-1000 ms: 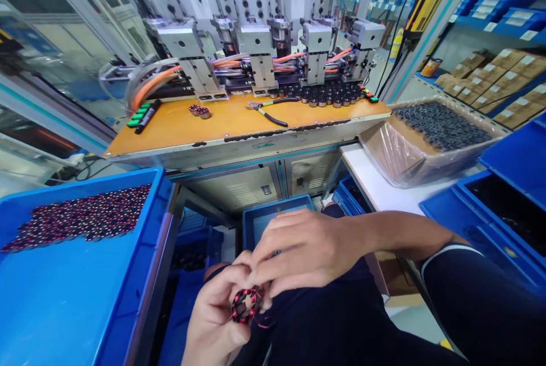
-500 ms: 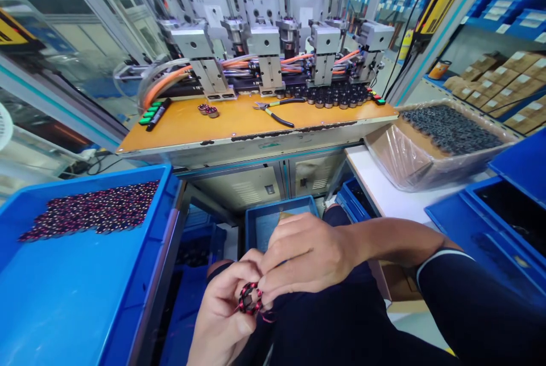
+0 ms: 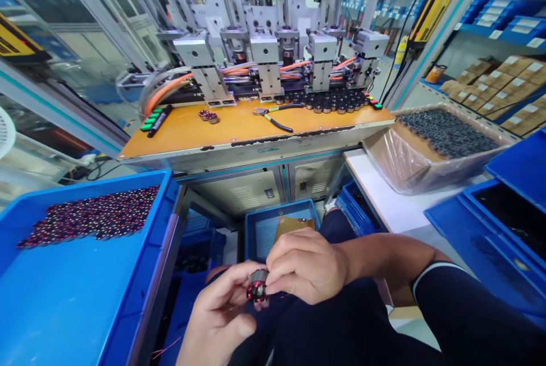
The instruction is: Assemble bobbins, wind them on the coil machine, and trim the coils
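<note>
A small ring-shaped motor stator (image 3: 257,287) with red windings and a grey outer rim is held low in front of my lap. My left hand (image 3: 219,309) curls its fingers behind and beside it, its thumb lifted away below. At the stator's right edge, the thumb and fingers of my right hand (image 3: 302,263) are pinched together. A thin pinkish wire (image 3: 284,296) shows just below those right fingertips; where it starts is hidden. Another loose pink wire (image 3: 168,348) shows at the lower left.
Several wound stators (image 3: 94,212) lie in a blue tray (image 3: 63,292) at left. An orange bench (image 3: 183,135) under a machine bears pliers (image 3: 275,118), two stators (image 3: 209,116), a marker (image 3: 159,121) and dark parts (image 3: 336,101). A plastic-lined box (image 3: 401,167) stands right, a blue bin (image 3: 258,229) below.
The stator has turned from showing its open face to showing its grey rim on top. My left thumb has moved off it, and a loose pink wire now shows at the lower left.
</note>
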Action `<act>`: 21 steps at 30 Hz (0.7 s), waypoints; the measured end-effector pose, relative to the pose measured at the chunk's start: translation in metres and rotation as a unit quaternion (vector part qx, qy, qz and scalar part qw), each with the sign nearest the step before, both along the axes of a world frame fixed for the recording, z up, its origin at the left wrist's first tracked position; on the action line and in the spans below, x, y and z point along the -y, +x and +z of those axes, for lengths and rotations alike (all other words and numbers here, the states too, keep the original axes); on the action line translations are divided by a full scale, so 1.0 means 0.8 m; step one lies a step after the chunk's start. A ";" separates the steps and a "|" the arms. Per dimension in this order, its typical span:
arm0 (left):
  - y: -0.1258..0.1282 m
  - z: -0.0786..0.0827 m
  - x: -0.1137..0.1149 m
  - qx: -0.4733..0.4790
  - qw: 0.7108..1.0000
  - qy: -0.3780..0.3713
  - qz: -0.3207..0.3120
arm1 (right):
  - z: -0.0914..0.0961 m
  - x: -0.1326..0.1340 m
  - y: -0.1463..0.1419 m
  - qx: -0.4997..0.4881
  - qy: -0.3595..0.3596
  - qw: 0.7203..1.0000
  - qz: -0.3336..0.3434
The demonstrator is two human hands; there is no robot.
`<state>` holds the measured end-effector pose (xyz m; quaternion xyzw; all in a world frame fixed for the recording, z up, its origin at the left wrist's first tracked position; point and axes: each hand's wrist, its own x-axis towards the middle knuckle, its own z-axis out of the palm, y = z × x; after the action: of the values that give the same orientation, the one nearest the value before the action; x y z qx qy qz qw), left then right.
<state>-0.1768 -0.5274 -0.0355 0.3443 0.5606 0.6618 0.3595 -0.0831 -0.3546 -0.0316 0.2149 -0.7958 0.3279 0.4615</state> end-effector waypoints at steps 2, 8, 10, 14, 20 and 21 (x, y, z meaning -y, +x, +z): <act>0.000 0.004 0.004 -0.021 1.000 0.000 0.004 | 0.000 0.000 0.001 0.020 0.010 1.000 0.002; 0.012 -0.002 0.006 -0.043 0.994 0.056 0.089 | 0.005 0.007 0.003 -0.001 -0.016 0.999 -0.036; 0.014 -0.004 0.003 -0.023 0.992 0.079 0.095 | 0.007 0.011 0.005 -0.004 -0.034 0.998 -0.051; 0.016 -0.004 -0.001 0.009 0.984 0.163 0.066 | 0.015 0.014 0.012 0.042 -0.053 0.995 -0.075; 0.022 -0.006 -0.005 0.134 0.964 0.225 0.048 | 0.025 0.012 0.026 0.064 -0.015 0.998 -0.018; 0.022 -0.005 -0.005 0.158 0.965 0.205 0.027 | 0.025 0.012 0.028 0.057 -0.002 0.998 -0.010</act>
<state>-0.1591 -0.5232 -0.0398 0.2860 0.3580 0.8183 0.3471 -0.0610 -0.3638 -0.0119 0.1871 -0.8219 0.3369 0.4194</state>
